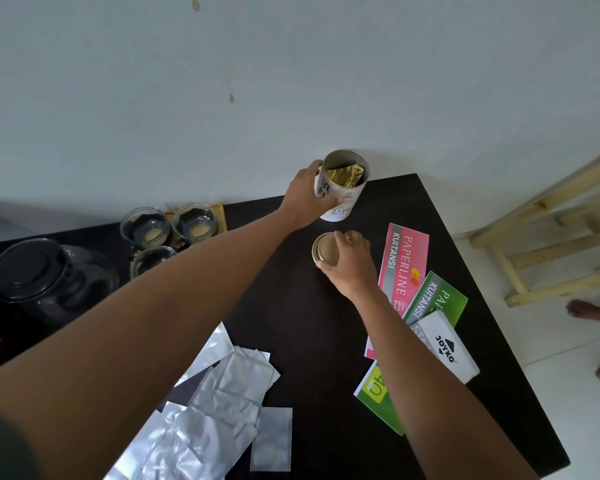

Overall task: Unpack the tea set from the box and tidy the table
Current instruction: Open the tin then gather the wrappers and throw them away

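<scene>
A white round tea canister [343, 192] stands open at the far edge of the black table [305, 327], with a gold foil packet [345, 175] inside. My left hand [307, 195] grips the canister's left side. My right hand [349, 263] holds the round gold lid [323, 249] just in front of the canister, close above the table. Three glass cups [168, 228] sit on a wooden tray [219, 211] at the back left. A glass teapot with a dark lid [39, 271] stands at the far left.
Several silver foil sachets [215, 403] lie scattered at the front. Pink and green receipt books [409, 268] and a white Joyko box [445, 346] lie at the right. A wooden stool [548, 230] and a person's feet [593, 311] are on the floor to the right.
</scene>
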